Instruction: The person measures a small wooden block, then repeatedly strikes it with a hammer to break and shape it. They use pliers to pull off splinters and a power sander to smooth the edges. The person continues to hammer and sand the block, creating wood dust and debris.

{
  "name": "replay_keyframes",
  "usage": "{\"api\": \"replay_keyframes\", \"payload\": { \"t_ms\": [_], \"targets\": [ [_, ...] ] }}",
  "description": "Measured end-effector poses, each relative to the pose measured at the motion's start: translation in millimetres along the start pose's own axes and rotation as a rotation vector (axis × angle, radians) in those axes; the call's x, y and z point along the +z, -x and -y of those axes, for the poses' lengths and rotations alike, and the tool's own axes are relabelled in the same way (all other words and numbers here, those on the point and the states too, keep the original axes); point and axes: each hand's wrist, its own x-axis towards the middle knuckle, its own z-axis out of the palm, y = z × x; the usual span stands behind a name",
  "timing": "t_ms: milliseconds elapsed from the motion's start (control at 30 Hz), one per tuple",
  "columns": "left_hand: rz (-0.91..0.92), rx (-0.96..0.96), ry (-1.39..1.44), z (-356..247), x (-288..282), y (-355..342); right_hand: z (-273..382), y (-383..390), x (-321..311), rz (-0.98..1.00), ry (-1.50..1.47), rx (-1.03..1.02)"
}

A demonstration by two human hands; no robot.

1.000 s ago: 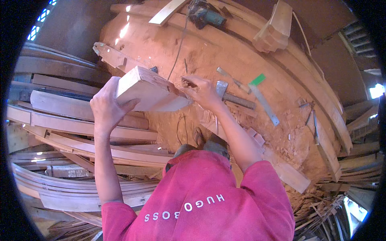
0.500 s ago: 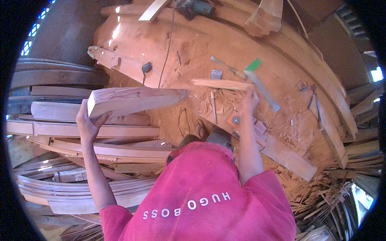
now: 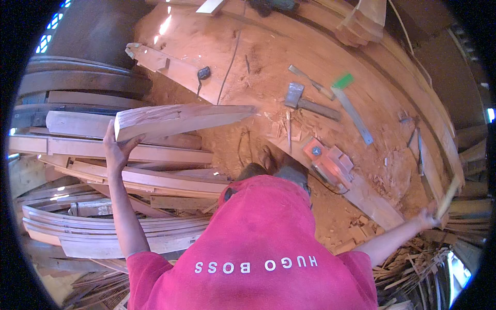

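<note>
My left hand [image 3: 121, 149] grips the near-left end of a thick, pale wooden block [image 3: 178, 121], held level with its rough, tapered end toward the middle. At the far right, my right hand [image 3: 428, 219] is smeared by motion. A thin wooden strip [image 3: 449, 196] slants up from its fingertips; whether they grip it I cannot tell. Between my hands, on the sawdust-covered planking [image 3: 271, 57], lie an axe [image 3: 294, 94], a chisel [image 3: 325, 89], a metal square with a green stock [image 3: 354, 116], wood chips [image 3: 289, 129] and an orange power planer [image 3: 330, 163].
Long curved boards [image 3: 113, 150] are stacked along the left. A rail [image 3: 434, 113] curves down the right side, with offcuts [image 3: 413, 274] piled below. A teal power tool [image 3: 271, 6], a small black object [image 3: 204, 72] and a cord [image 3: 232, 62] are farther up. My feet stand below the block.
My right hand has left the block, carrying a thin strip, and swung far out to the right and downward. My left hand has moved left with the block, uncovering the axe.
</note>
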Motion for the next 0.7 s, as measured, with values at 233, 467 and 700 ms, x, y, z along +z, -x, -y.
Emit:
{"api": "replay_keyframes", "payload": {
  "t_ms": [233, 467, 700],
  "targets": [
    [-0.051, 0.041, -0.047, -30, 10, -5, -117, 54, 35, 0.406, 1.047, -0.393],
    [-0.07, 0.07, -0.211, -80, 11, -19, -347, 267, 104, 1.401, 1.633, -0.827],
    [-0.089, 0.155, -0.324, -131, 25, -21, -359, 308, 164, 1.351, 1.809, -0.611]
  ]
}}
